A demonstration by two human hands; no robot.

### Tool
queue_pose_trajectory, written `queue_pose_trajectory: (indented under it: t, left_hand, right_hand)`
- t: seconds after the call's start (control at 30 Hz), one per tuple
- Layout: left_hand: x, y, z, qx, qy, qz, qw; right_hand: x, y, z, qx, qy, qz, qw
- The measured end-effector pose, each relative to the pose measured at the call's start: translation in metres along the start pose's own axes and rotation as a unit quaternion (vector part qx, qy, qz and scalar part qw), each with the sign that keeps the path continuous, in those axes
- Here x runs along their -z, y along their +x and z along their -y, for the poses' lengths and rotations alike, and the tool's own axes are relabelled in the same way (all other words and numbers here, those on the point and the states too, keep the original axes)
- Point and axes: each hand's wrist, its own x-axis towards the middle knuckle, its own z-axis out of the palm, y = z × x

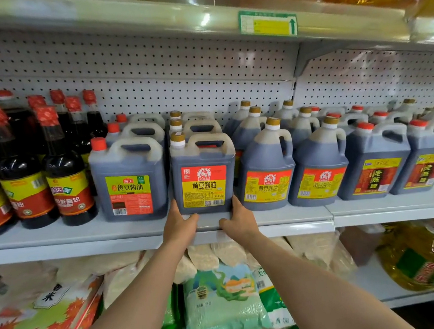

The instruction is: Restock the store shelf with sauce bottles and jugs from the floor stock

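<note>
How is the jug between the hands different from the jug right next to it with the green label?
The held jug has a gold cap and a red-and-yellow label; the green-label jug has a red cap. The left hand and right hand touch only the held jug. Both are squarish, dark-filled, upright, with top handles.

Head camera, close to the store shelf (137, 230)

It faces forward and slightly down from head height, wide-angle, with the shelf within arm's reach.
</note>
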Motion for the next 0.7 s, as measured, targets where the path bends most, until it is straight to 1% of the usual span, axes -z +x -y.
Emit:
queue_pose_trajectory:
  t: [0.4, 0.7]
  left_hand:
    - [-0.003, -0.001, 0.003, -0.001, 0.007, -0.008, 1.0]
    - [0.007, -0.007, -0.003, -0.002, 0.033, 0.021, 0.999]
  right_hand:
    - [0.001, 0.002, -0.005, 0.013, 0.0, 0.006, 1.0]
    - [0.004, -0.008, 0.001, 0.016, 0.041, 0.02, 0.999]
